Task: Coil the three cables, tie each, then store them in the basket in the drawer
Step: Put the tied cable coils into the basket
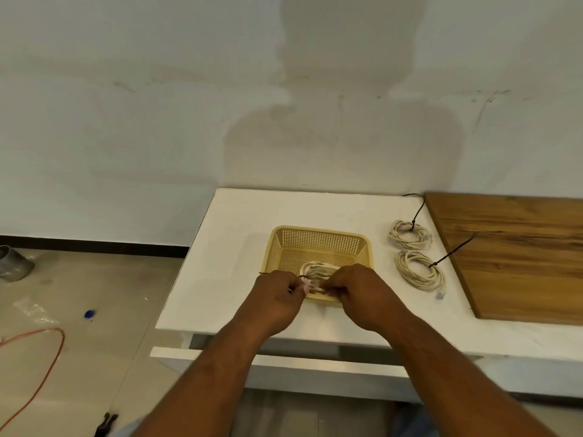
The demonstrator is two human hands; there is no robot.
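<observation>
- Your left hand (277, 294): fingers curled, pinching the left end of the third coil (318, 269). A thin dark tie (268, 273) pokes out just beyond your knuckles; whether you grip it as well cannot be told.
- Your right hand (356, 291): fingers curled round the right end of the same coil, close beside your left hand, with the coil bridging the two.
- Third coil: cream cable, wound flat, just beyond your fingertips at the near end of the basket (318, 244). Whether it rests on the basket floor or hangs just above it cannot be told.
- Basket: tan, perforated, square, directly ahead of both hands. Its near rim is hidden under your knuckles. It stands on the white tabletop (233, 247).
- Near tied coil (419, 269): cream, to the right of your right hand, a black tie trailing from it.
- Far tied coil (410, 234): cream, beyond the near one, further from your right hand, also with a black tie.
- Wooden board (511, 257): well to the right of your right hand, past both tied coils.
- Drawer front (284, 364): white, under your forearms, standing slightly out from the table.
- Floor, left of your left arm: orange cable (47, 357), small blue cap (90, 313), metal can (12, 263).
</observation>
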